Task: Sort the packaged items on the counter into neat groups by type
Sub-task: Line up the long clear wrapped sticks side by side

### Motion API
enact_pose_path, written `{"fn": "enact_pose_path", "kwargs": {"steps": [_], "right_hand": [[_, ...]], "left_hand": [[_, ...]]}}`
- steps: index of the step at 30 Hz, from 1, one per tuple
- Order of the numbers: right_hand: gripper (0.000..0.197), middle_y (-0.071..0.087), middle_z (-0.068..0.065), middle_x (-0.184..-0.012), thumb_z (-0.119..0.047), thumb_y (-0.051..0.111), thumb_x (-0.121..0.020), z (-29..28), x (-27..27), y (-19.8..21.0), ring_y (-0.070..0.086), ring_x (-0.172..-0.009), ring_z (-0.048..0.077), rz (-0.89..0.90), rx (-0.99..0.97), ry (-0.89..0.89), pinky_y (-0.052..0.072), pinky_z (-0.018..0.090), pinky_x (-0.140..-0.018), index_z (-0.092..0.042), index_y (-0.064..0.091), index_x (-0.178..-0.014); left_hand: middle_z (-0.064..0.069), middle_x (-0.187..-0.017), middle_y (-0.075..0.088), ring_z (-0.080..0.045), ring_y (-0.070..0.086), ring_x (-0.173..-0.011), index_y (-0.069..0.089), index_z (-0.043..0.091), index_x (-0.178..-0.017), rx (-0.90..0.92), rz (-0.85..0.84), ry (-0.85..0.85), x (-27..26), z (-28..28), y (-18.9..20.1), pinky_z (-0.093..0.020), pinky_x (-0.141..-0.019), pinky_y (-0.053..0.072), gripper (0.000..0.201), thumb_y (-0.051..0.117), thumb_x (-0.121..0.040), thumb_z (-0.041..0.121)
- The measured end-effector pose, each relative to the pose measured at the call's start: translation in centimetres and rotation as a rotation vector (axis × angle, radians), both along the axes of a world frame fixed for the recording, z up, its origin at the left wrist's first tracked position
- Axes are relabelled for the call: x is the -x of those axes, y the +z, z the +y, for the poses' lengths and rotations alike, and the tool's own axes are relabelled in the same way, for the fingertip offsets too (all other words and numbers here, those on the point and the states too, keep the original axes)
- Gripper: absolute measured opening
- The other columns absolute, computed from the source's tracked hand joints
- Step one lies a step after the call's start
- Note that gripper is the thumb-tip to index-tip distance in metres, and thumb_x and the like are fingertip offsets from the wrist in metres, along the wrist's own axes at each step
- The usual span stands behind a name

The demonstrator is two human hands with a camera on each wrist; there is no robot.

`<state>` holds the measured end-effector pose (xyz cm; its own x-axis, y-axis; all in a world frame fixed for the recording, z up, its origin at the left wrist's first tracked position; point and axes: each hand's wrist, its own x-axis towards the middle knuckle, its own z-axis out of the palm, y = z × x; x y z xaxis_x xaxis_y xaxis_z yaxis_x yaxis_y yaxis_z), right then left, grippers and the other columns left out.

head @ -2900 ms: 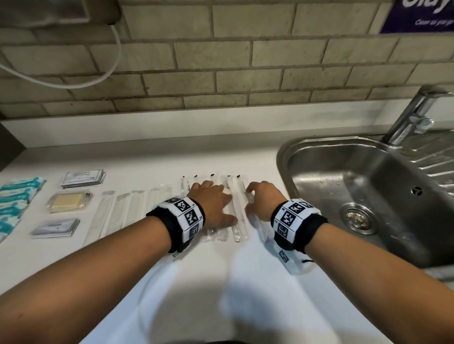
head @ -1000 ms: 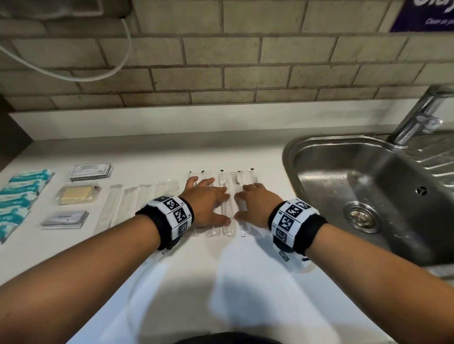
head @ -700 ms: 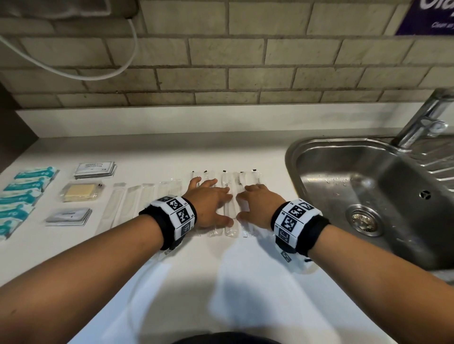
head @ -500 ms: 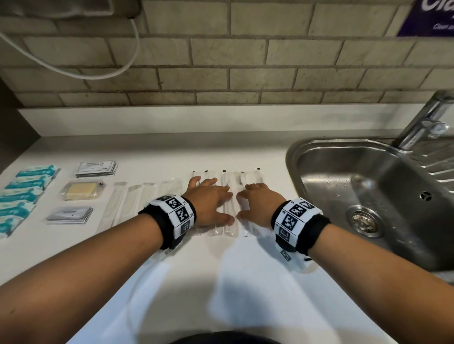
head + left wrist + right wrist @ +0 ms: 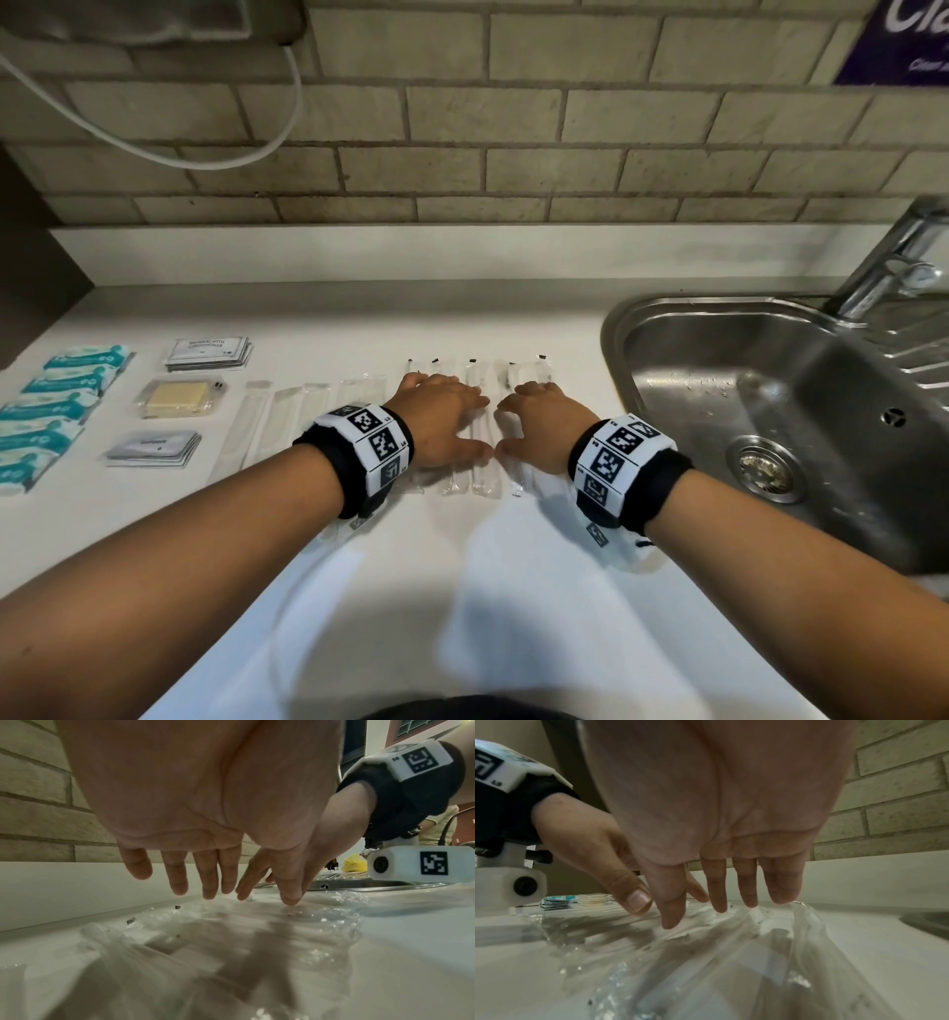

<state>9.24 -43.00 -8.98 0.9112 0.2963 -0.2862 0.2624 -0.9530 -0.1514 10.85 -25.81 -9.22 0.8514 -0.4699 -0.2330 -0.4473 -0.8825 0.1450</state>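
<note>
Hands: left hand [image 5: 441,421] and right hand [image 5: 544,431] lying flat, fingers straight, pressing long clear plastic sleeves [image 5: 482,462].
Wrist views only: fingertips [image 5: 671,920] touching crinkled film.

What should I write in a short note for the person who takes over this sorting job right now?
Left hand: open, fingers straight, pressing on the clear packets with black-tipped sticks.
Right hand: open, pressing on the same row, beside the sink.
Done, going left along the counter: a row of plain clear sleeves; a column of white sachet stack, yellow-pad packets and grey sachet stack; teal packets in a column at the far left.
Left: even out the black-tipped row, probably the last touch; then lift both hands away.
</note>
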Motion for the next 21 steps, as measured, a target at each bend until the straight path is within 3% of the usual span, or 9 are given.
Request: {"fn": "enact_pose_path", "kwargs": {"steps": [4, 8, 12, 16, 18, 21], "right_hand": [[0.053, 0.047, 0.009, -0.138, -0.043, 0.055, -0.091, 0.4, 0.1, 0.3, 0.040, -0.127, 0.030, -0.012, -0.017, 0.006, 0.038, 0.040, -0.105, -0.019, 0.048, -0.138], [0.055, 0.045, 0.006, -0.142, -0.041, 0.055, -0.091, 1.9, 0.5, 0.8, 0.040, -0.129, 0.027, -0.063, -0.075, 0.045, 0.042, 0.041, -0.103, -0.021, 0.045, -0.141], [0.050, 0.050, 0.005, -0.140, -0.039, 0.055, -0.092, 5.3, 0.6, 1.2, 0.044, -0.126, 0.025, -0.112, -0.132, 0.166, 0.042, 0.040, -0.102, -0.021, 0.049, -0.138], [0.045, 0.053, 0.003, -0.139, -0.037, 0.052, -0.095, 8.8, 0.7, 1.6, 0.044, -0.127, 0.023, -0.133, -0.111, 0.304, 0.034, 0.033, -0.104, -0.016, 0.054, -0.134], [0.042, 0.056, 0.004, -0.134, -0.040, 0.051, -0.095, 10.5, 0.5, 1.5, 0.045, -0.126, 0.022, -0.127, -0.062, 0.342, 0.031, 0.031, -0.105, -0.014, 0.058, -0.128], [0.042, 0.060, 0.003, -0.125, -0.048, 0.054, -0.089, 12.4, 0.1, 1.0, 0.047, -0.124, 0.026, -0.089, 0.011, 0.351, 0.034, 0.038, -0.109, -0.016, 0.065, -0.114]], "left_hand": [[0.006, -0.148, 0.046, -0.021, 0.037, -0.136, 0.044, 0.032, -0.142, 0.067, -0.049, 0.031, 0.2, 0.5, 0.6, -0.042, -0.113, 0.017, 0.062, 0.054, -0.087, 0.059], [0.009, -0.136, 0.056, -0.018, 0.046, -0.126, 0.056, 0.036, -0.127, 0.221, -0.122, 0.122, 0.0, 3.3, 1.5, -0.038, -0.109, 0.024, 0.039, 0.053, -0.091, 0.051], [0.010, -0.121, 0.064, -0.014, 0.054, -0.116, 0.064, 0.030, -0.117, 0.266, -0.177, 0.208, -0.1, 8.0, 1.9, -0.038, -0.106, 0.035, 0.026, 0.057, -0.093, 0.039], [0.012, -0.121, 0.062, -0.020, 0.048, -0.118, 0.062, 0.042, -0.114, 0.139, -0.103, 0.302, 0.0, 12.8, 0.5, -0.041, -0.101, 0.036, 0.040, 0.054, -0.080, 0.062], [0.015, -0.127, 0.059, -0.017, 0.042, -0.120, 0.061, 0.039, -0.121, 0.083, -0.115, 0.245, 0.6, 13.9, 0.0, -0.039, -0.100, 0.029, 0.048, 0.059, -0.080, 0.062], [0.017, -0.139, 0.051, -0.014, 0.034, -0.127, 0.059, 0.036, -0.127, 0.014, -0.166, 0.181, 1.5, 14.5, -0.3, -0.037, -0.101, 0.022, 0.057, 0.061, -0.078, 0.065]]}}
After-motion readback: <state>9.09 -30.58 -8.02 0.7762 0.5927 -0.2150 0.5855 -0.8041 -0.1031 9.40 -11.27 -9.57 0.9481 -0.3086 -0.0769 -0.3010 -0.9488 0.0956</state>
